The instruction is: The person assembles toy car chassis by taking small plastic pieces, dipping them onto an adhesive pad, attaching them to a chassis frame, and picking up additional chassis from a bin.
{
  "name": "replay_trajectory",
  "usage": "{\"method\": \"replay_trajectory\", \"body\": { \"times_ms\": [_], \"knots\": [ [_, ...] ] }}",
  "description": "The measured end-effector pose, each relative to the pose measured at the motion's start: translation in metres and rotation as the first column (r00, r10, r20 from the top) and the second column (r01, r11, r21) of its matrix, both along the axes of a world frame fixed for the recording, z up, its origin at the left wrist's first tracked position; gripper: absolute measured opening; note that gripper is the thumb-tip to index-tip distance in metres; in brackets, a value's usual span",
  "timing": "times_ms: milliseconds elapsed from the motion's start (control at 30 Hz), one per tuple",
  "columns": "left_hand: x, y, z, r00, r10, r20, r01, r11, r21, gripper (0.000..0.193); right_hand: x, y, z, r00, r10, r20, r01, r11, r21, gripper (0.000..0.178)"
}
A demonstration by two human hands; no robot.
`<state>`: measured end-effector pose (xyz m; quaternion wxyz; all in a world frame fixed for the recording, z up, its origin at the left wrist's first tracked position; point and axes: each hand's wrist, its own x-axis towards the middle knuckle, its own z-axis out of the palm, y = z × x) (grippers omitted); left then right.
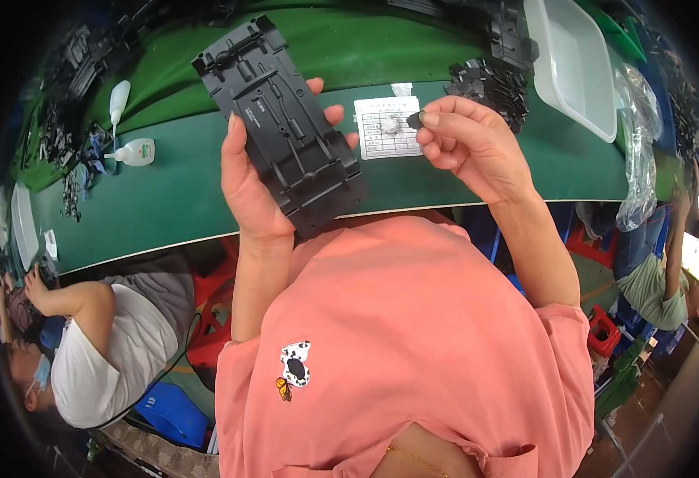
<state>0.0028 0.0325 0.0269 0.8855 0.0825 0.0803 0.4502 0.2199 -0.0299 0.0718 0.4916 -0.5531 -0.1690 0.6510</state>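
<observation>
Held up over the near edge of the green felt-covered table [166, 199]: a long flat black moulded plastic plate [282, 123], matte, ribbed all over with raised channels, clips and a notched far end. Gripped by the left hand [254, 187] along its near half, palm behind the near-left edge, thumb up the left side, fingertips [335, 114] wrapped round and poking out on the right edge. So, closed around the plate, tilted with its far end leaning left toward the table's middle.

Pinched in the right hand [469, 143]: a tiny dark plastic piece [415, 120], thumb and forefinger pressed together on it, other fingers curled in. Too small to make out its shape. Sat just beside the plate's right edge, not touching, level with the plate's middle.

Behind that gap, flat on the table: a white paper label [387, 127] with a grey smudgy patch. Further toward the far right corner, a heap of small black plastic parts [489, 88] and a white smooth rectangular plastic tub [573, 64]. Crinkly clear plastic bag [640, 159] hanging off the right edge. Over near the left edge, two white squeeze bottles [130, 143] with nozzles.
</observation>
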Motion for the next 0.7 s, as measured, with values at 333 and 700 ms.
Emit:
{"method": "replay_trajectory", "body": {
  "times_ms": [333,700],
  "knots": [
    [-0.002,-0.005,0.003,0.999,-0.001,0.04,0.001,1.0,0.004,0.071,-0.007,-0.008,0.003,0.905,0.02,0.426,-0.135,0.961,0.242,0.011],
    [0.004,-0.01,0.029,0.985,0.11,-0.136,-0.104,0.993,0.048,0.079,-0.025,-0.019,0.003,0.248,-0.563,0.789,-0.808,0.329,0.489,0.038]
  ]
}}
